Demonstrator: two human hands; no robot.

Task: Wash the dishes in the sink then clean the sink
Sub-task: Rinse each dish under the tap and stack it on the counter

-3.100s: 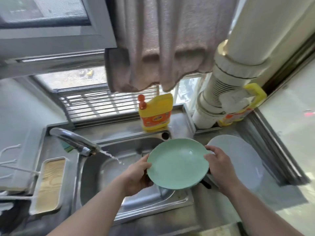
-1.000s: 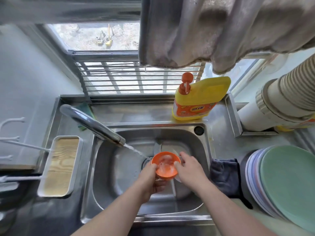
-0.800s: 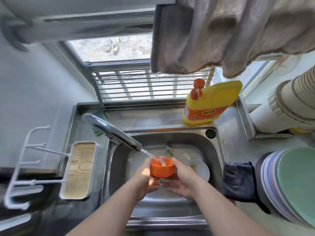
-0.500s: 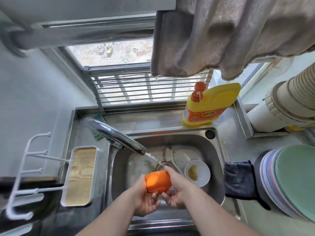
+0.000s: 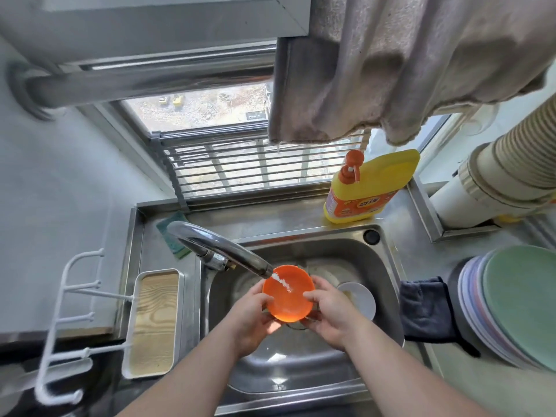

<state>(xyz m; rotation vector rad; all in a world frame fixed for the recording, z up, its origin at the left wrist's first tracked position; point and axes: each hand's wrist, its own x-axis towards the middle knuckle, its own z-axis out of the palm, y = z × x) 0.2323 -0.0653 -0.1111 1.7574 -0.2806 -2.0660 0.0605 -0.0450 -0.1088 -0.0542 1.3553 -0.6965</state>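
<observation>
A person is standing over a steel sink [image 5: 388, 284] and looking down at both bare hands. The left hand [image 5: 251, 320] and the right hand [image 5: 331, 319] are holding a small round orange bowl [image 5: 287, 297] between them, each with its fingers curled around one side of the rim. The bowl is sitting above the middle of the basin, directly below the spout of a chrome faucet [image 5: 219, 251]. Its opening is facing upward and is tipping slightly toward the window; being round, it has no long axis. A thin stream of water is falling from the spout into the bowl.

Just to the right of the right hand, a white bowl [image 5: 359, 302] is lying in the basin, opening up. On the counter to the right, a dark cloth [image 5: 427, 311] is draping over the sink edge beside a stack of plates [image 5: 517, 308] topped by a green one. A yellow detergent bottle [image 5: 370, 188] is standing upright behind the sink.
</observation>
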